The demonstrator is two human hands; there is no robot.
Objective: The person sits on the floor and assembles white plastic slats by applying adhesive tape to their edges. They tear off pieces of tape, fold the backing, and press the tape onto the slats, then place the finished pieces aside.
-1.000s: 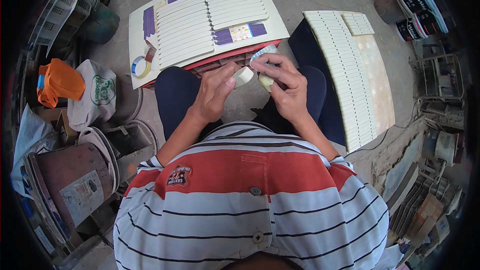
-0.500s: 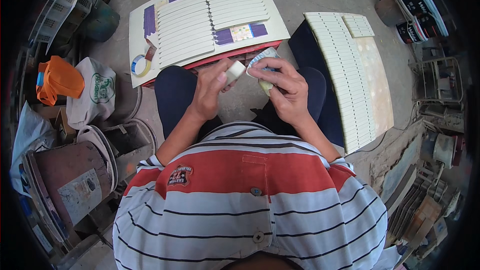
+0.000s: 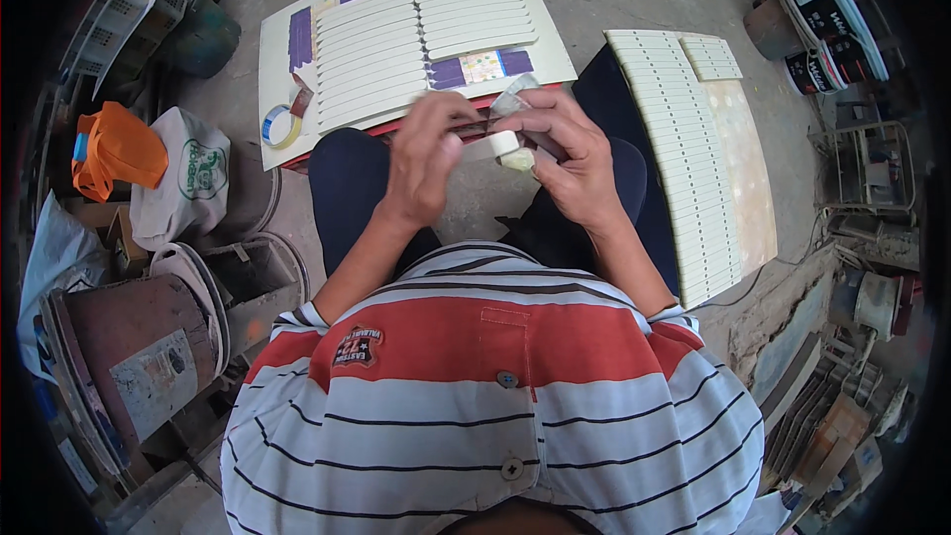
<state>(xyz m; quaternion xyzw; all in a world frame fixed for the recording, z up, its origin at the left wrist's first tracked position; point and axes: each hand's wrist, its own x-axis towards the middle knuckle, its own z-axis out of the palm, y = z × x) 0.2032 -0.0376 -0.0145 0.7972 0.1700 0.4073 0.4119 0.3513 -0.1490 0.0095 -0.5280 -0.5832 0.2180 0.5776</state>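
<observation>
Between my hands is a small white block (image 3: 493,146). My left hand (image 3: 421,154) is curled at the block's left end, its fingers partly blurred. My right hand (image 3: 567,154) pinches a folded, crumpled sheet (image 3: 515,94) with a grey-white upper part. A pale yellow-green piece (image 3: 517,160) shows under the right fingers, against the block's right end; whether it belongs to the same sheet I cannot tell. Beyond my hands lies a white board (image 3: 381,124) bearing two rows of thin cream strips (image 3: 367,69).
A roll of tape (image 3: 280,127) lies on the board's near left corner. To the right, more cream strips (image 3: 674,159) cover a sloping panel on a dark blue support. Bags (image 3: 183,178) and dirty buckets (image 3: 139,357) stand left; paint pails (image 3: 827,30) stand far right.
The white block has moved right, against the pale piece in my right hand. My left fingers have shifted and lifted slightly. My right hand stays nearly in place.
</observation>
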